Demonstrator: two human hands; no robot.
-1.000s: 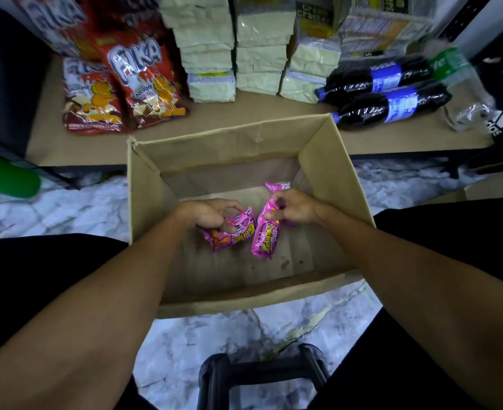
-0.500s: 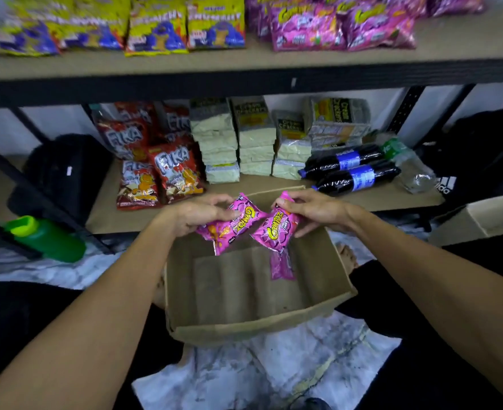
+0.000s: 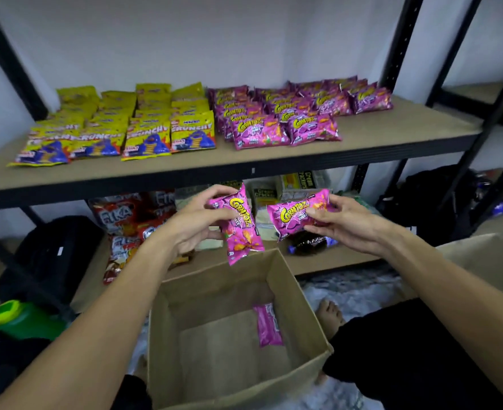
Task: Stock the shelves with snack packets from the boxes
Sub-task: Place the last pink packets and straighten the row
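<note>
My left hand (image 3: 198, 223) grips a pink Cornitoz packet (image 3: 243, 229) that hangs upright. My right hand (image 3: 343, 223) pinches a second pink packet (image 3: 291, 216) held sideways. Both are raised above the open cardboard box (image 3: 300, 297), just below the front edge of the upper shelf (image 3: 392, 134). One more pink packet (image 3: 268, 324) lies inside the box against its right wall. On the shelf, rows of pink Cornitoz packets (image 3: 288, 113) lie right of centre.
Yellow Crunchy packets (image 3: 120, 125) fill the shelf's left half; bare board is at its right end. The lower shelf holds red Fika bags (image 3: 126, 217), cracker packs (image 3: 300, 182) and dark bottles (image 3: 309, 242). A green bottle (image 3: 22, 319) and black bag (image 3: 58, 250) sit left.
Both hands lifted the two pink packets out of the box and up toward the upper shelf. My view tilted up from the box to the shelf.
</note>
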